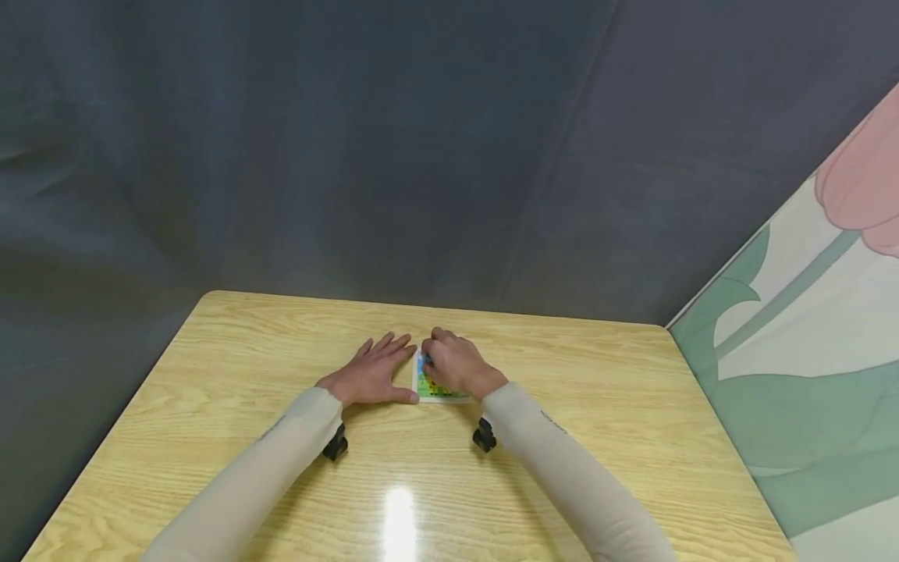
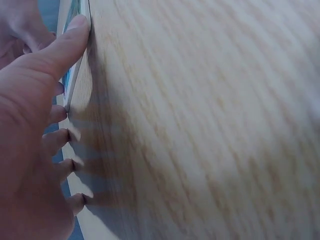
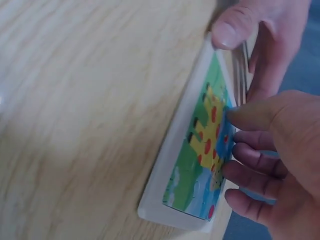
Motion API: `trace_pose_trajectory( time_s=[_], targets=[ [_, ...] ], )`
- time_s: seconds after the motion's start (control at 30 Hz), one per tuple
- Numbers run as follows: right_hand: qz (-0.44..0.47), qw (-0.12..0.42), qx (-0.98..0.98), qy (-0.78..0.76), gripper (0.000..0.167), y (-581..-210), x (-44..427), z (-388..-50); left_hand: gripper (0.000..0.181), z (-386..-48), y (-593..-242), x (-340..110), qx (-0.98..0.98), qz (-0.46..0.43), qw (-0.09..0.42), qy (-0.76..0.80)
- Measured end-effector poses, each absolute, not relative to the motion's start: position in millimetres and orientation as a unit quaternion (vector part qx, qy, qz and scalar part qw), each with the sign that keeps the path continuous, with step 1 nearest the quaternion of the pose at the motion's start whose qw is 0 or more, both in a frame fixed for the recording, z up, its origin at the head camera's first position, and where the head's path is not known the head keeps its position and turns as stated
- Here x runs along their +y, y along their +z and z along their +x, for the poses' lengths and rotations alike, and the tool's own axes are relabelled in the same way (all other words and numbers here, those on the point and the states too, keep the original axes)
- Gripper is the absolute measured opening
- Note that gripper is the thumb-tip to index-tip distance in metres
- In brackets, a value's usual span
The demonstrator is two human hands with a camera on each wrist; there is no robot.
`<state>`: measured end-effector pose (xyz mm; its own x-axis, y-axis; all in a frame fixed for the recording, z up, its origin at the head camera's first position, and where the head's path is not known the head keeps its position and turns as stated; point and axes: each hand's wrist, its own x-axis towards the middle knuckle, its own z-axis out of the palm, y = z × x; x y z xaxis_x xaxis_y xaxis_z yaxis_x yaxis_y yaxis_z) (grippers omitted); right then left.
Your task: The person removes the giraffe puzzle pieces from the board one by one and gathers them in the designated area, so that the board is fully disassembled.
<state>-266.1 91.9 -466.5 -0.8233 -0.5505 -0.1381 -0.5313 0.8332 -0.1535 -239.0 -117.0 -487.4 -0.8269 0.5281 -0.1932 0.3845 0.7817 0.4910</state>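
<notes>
A small jigsaw puzzle with a giraffe picture in a white frame lies flat on the wooden table. My left hand is spread at its left side, the thumb on the frame's near left corner and the other fingers reaching along the left edge. In the left wrist view the left thumb touches the frame's edge. Over the picture's upper right part is my right hand, its fingertips bent down against the surface. The right hand covers part of the picture; no loose piece shows between its fingers.
The pale wooden table extends around the puzzle. A dark curtain hangs behind its far edge. At the right is a flower-patterned cloth. Dark wrist devices, such as the right one, sit under the cuffs.
</notes>
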Motion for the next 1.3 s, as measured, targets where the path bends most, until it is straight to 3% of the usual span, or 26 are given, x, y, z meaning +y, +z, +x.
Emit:
trace_pose_trajectory(
  time_s=[0.27,0.5,0.77,1.03,1.3],
  targets=[
    [-0.241,0.150,0.946,-0.158,0.027,-470.3,96.5,-279.7,0.100,-241.5,-486.8,-115.8,0.934,0.241,0.166,0.202],
    [-0.236,0.149,0.934,-0.223,0.021,-470.9,100.2,-282.2,0.100,-241.8,-485.2,-114.2,0.935,0.248,0.163,0.194],
    [-0.245,0.141,0.928,-0.243,0.029,-477.1,101.6,-282.0,0.099,-242.3,-487.6,-114.8,0.935,0.247,0.166,0.193],
    [-0.225,0.153,0.912,-0.307,0.015,-475.6,102.7,-284.4,0.098,-242.7,-486.7,-113.3,0.936,0.247,0.165,0.190],
    [-0.208,0.167,0.900,-0.344,0.014,-475.5,105.1,-285.2,0.099,-242.0,-484.1,-112.2,0.936,0.242,0.172,0.187]
  ],
)
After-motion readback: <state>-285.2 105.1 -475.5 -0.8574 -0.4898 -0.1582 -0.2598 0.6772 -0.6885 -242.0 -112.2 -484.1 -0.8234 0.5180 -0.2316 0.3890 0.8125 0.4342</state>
